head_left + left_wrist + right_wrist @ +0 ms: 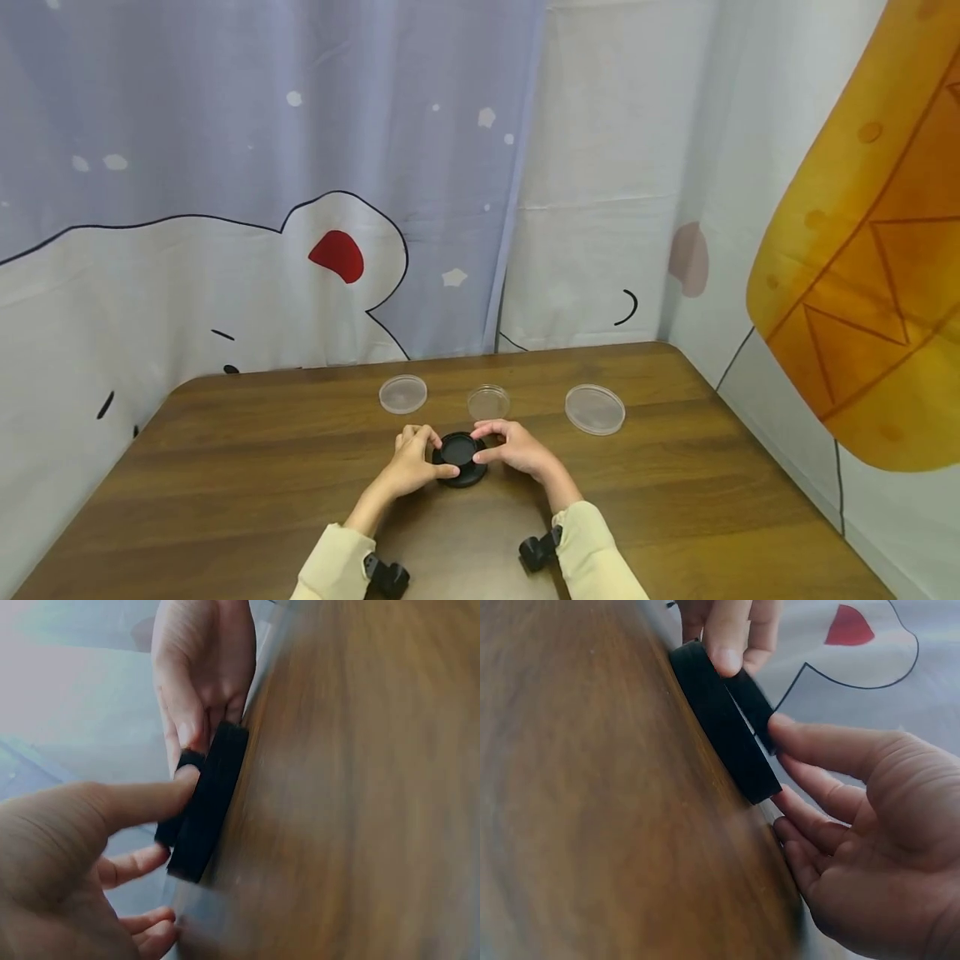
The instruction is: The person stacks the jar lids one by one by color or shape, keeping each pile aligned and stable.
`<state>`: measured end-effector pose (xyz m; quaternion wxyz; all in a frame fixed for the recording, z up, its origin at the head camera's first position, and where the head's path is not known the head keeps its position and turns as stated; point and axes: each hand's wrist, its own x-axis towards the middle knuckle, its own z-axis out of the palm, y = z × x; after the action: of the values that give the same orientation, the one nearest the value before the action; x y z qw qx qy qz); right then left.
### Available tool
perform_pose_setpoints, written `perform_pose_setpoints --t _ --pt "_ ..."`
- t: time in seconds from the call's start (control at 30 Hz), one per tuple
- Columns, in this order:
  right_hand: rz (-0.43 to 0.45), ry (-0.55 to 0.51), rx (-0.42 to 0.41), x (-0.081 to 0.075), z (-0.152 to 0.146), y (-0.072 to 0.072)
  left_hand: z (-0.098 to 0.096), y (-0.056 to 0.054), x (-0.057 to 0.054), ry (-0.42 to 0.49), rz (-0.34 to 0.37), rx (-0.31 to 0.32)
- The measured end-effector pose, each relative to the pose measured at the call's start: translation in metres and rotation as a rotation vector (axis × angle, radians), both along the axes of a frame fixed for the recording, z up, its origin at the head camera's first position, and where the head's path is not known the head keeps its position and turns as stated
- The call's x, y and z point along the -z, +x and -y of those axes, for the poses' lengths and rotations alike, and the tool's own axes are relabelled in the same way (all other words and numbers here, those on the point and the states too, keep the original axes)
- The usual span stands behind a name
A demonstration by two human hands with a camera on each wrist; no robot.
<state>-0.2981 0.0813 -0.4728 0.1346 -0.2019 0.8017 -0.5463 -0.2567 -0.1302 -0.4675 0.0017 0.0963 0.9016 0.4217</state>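
Near the middle of the wooden table, a smaller black disc [458, 451] with a raised rim and sunken centre sits over a larger black disc [472, 477]. My left hand [408, 465] pinches the smaller disc from the left, thumb at its near edge and fingers at the far side. From the right, my right hand [517, 450] pinches the same disc. Seen edge-on in the right wrist view, the smaller disc [751, 701] shows a thin gap along the larger disc [724, 724], which lies low over the table.
Behind the hands, three clear round dishes stand in a loose row: a left dish [402, 394], a small middle dish [488, 402] close beyond the discs, and a wider right dish [595, 409]. A printed curtain [600, 183] hangs along the table's far edge.
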Motion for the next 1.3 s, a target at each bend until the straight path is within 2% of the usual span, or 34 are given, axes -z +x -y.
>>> perform_pose_setpoints --t 0.2,0.63,1.07,1.3 --pt "-0.036 0.022 -0.019 0.003 -0.0001 -0.0022 -0.0024 0.0012 0.0048 -0.023 -0.012 -0.026" --pt "-0.087 0.045 -0.032 0.0034 0.0012 -0.0063 -0.0021 0.0009 0.0005 -0.031 -0.024 -0.02" --pt "-0.059 0.016 0.004 0.0072 -0.0021 -0.0072 -0.0035 0.0003 -0.0019 -0.051 -0.046 -0.003" --pt "-0.059 0.001 -0.009 0.0075 -0.001 -0.0065 -0.0023 0.0021 -0.0021 -0.06 -0.039 0.0"
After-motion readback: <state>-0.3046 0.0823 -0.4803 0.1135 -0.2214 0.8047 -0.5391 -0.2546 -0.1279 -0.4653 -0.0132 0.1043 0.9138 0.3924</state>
